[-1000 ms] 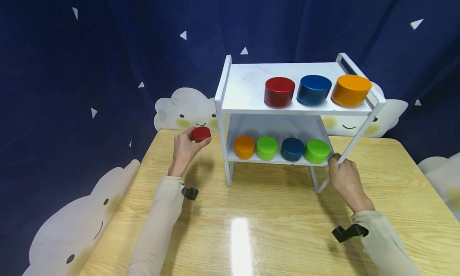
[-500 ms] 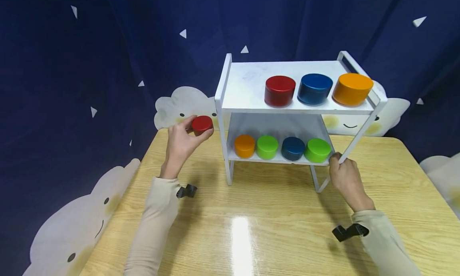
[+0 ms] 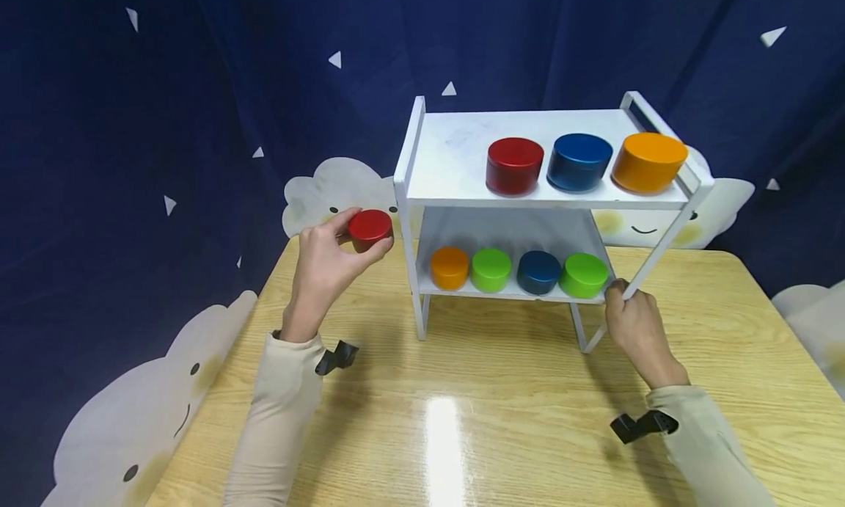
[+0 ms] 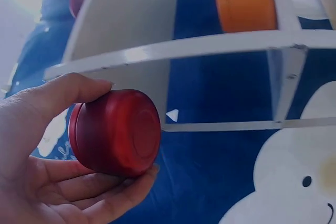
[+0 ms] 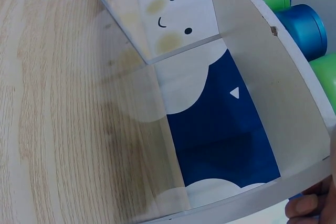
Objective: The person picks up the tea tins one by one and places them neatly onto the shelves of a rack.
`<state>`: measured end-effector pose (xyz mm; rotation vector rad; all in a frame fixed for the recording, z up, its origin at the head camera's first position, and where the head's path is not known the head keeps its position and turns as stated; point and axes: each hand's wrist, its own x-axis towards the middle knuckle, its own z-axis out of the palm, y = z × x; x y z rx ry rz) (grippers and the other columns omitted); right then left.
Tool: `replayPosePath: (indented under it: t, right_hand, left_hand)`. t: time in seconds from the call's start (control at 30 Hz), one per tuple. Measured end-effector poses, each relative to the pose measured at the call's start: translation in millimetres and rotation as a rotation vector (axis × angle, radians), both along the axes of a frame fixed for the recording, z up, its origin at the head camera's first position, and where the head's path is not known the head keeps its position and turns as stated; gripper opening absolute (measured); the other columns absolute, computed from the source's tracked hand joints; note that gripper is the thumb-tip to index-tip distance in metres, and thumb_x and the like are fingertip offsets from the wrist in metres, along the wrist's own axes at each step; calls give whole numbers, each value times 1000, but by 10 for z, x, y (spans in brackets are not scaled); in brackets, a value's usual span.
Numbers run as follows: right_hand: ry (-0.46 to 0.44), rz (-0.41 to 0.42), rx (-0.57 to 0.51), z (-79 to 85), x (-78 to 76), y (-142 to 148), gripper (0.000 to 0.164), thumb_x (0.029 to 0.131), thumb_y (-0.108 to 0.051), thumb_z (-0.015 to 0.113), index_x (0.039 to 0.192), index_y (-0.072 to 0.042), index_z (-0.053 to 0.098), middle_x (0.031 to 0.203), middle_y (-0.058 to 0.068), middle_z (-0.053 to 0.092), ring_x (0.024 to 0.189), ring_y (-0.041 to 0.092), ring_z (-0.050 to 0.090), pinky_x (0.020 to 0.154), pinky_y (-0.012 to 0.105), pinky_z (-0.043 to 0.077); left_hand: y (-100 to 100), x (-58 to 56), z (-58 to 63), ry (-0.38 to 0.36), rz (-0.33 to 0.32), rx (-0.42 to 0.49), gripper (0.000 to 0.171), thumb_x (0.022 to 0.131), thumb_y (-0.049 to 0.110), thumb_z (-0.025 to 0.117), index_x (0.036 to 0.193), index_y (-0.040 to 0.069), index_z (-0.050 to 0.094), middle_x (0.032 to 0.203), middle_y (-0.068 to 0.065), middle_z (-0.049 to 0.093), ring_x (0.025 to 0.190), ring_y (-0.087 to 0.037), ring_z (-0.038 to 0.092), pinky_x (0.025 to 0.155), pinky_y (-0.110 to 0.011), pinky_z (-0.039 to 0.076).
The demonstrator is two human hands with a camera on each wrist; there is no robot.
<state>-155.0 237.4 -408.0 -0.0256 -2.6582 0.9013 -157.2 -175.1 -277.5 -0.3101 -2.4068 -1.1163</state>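
My left hand (image 3: 330,254) pinches a small red round tin (image 3: 370,228) (image 4: 116,132) between thumb and fingers, held in the air just left of the white two-tier shelf (image 3: 455,166). My right hand (image 3: 630,323) grips the shelf's front right leg (image 3: 650,261) near the lower tier. On the top tier stand a large red tin (image 3: 514,166), a blue one (image 3: 579,162) and an orange one (image 3: 648,163). The lower tier holds small orange (image 3: 450,267), green (image 3: 491,269), blue (image 3: 538,272) and green (image 3: 584,274) tins in a row.
The shelf stands at the back of a wooden table (image 3: 462,419). A dark blue curtain with white cloud shapes (image 3: 330,191) hangs behind and to the left. The left part of the top tier is bare.
My left hand has lifted the small red tin up and slightly toward the shelf's upper left post. The right hand keeps its grip on the leg.
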Motion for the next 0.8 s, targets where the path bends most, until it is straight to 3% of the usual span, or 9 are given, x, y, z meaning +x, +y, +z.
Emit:
replayPosePath:
  t: [0.43,0.63,0.8]
  right_hand:
    - [-9,2,-16,1,12,0,42,100,-25,18,70,-6,40,56,8,36,50,24,39,40,34,35]
    - [-4,0,-11,-2,1,-4,42,100,-26,18,69,-6,40,56,8,36,50,24,37,40,34,33]
    - [-7,-2,-16,11,1,-8,43,100,-27,18,68,-7,39,56,7,35,49,23,36,40,35,32]
  left_hand:
    - [91,286,210,31,-22,-22,55,73,24,82,119,-2,65,102,-15,72,89,-27,70,81,-39,55]
    - [157,424,336,70,-66,-6,56,70,23,85,117,-2,66,97,-13,73,87,-24,71,82,-37,55]
    - [202,475,416,85,-123,12,52,70,22,85,115,1,68,98,-9,74,88,-20,71,82,-32,55]
